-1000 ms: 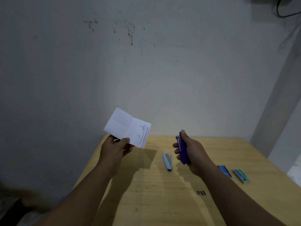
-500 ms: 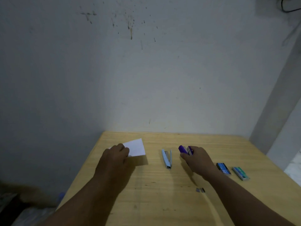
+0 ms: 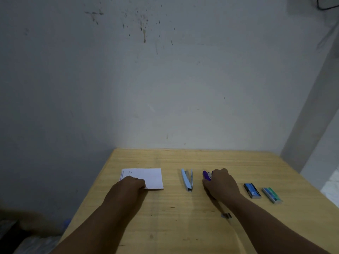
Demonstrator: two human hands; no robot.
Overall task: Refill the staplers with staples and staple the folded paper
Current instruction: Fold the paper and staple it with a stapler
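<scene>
The folded white paper (image 3: 146, 177) lies flat on the wooden table (image 3: 183, 226), left of centre. My left hand (image 3: 128, 187) rests on its near left corner, fingers curled over the edge. A light blue stapler (image 3: 187, 179) lies open in a narrow V at the middle. To its right, my right hand (image 3: 221, 184) covers and grips the purple stapler (image 3: 207, 175), which is down on the table with only its far end showing.
A dark blue staple box (image 3: 252, 190) and a green staple box (image 3: 272, 195) lie to the right of my right hand. A small strip of loose staples (image 3: 226, 215) sits near my right forearm. A stained wall stands behind the table's far edge.
Both hands came down from the air to the table. The paper now lies flat under my left hand and the purple stapler rests on the table under my right hand.
</scene>
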